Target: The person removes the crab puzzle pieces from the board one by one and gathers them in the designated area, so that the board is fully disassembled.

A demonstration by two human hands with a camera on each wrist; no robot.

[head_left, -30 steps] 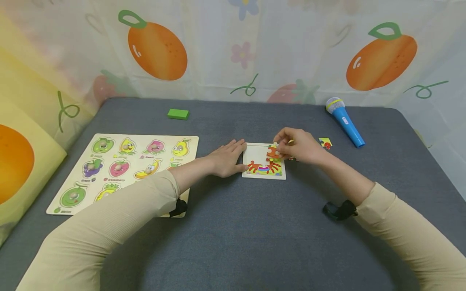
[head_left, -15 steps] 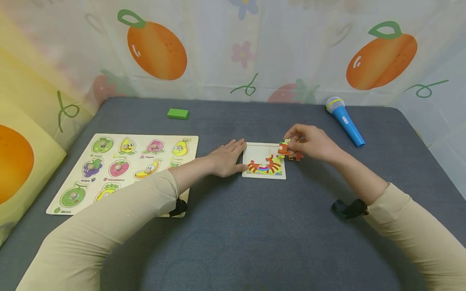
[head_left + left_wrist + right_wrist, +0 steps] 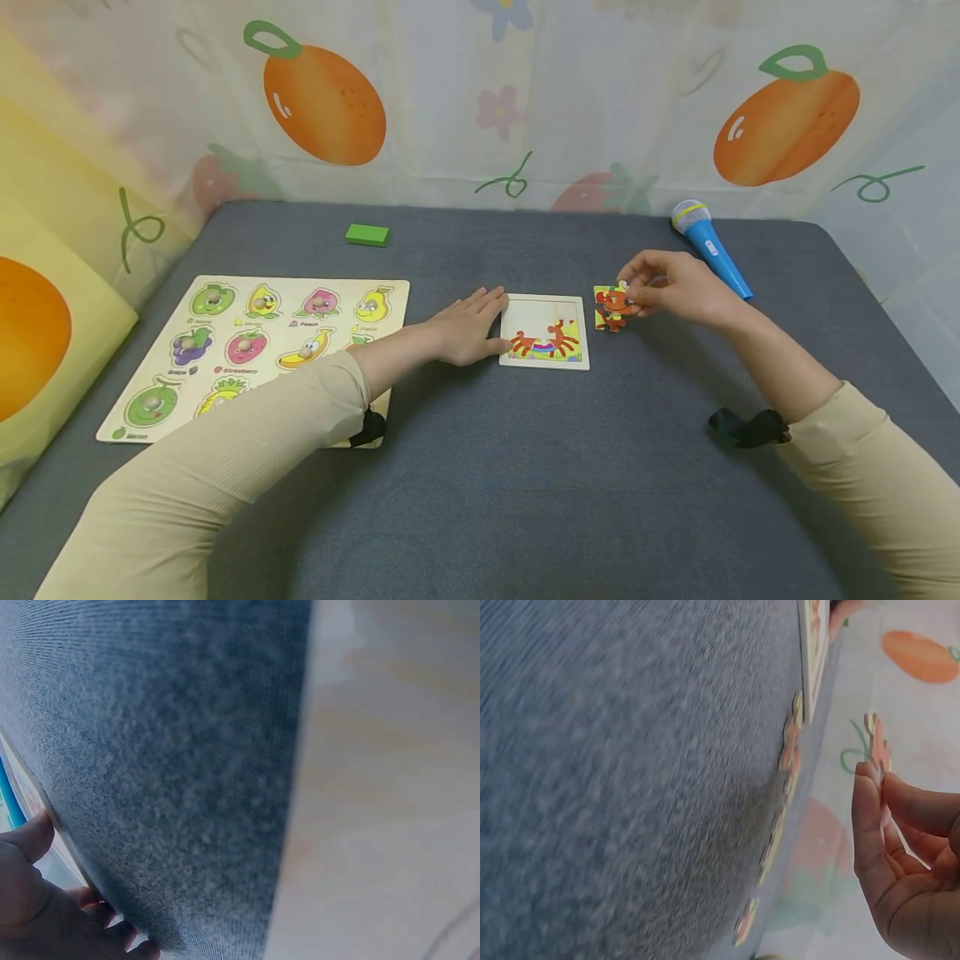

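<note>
My left hand lies with straight fingers along the left edge of the small puzzle frame; in the left wrist view its thumb touches that edge. Red and yellow puzzle pieces fill the frame's lower part and right side, while pale board shows in the upper left. To the right, my right hand pinches a red and yellow puzzle piece between thumb and fingertips, raised above the table. Loose puzzle pieces lie flat below it, partly hidden by the hand in the head view.
A fruit knob puzzle board lies at the left, partly under my left forearm. A green block sits at the back. A blue toy microphone lies behind my right hand. A fruit-print curtain hangs behind the table.
My right hand has moved right, away from the frame, carrying the pinched puzzle piece over the loose pieces. Left hand and frame have stayed in place.
</note>
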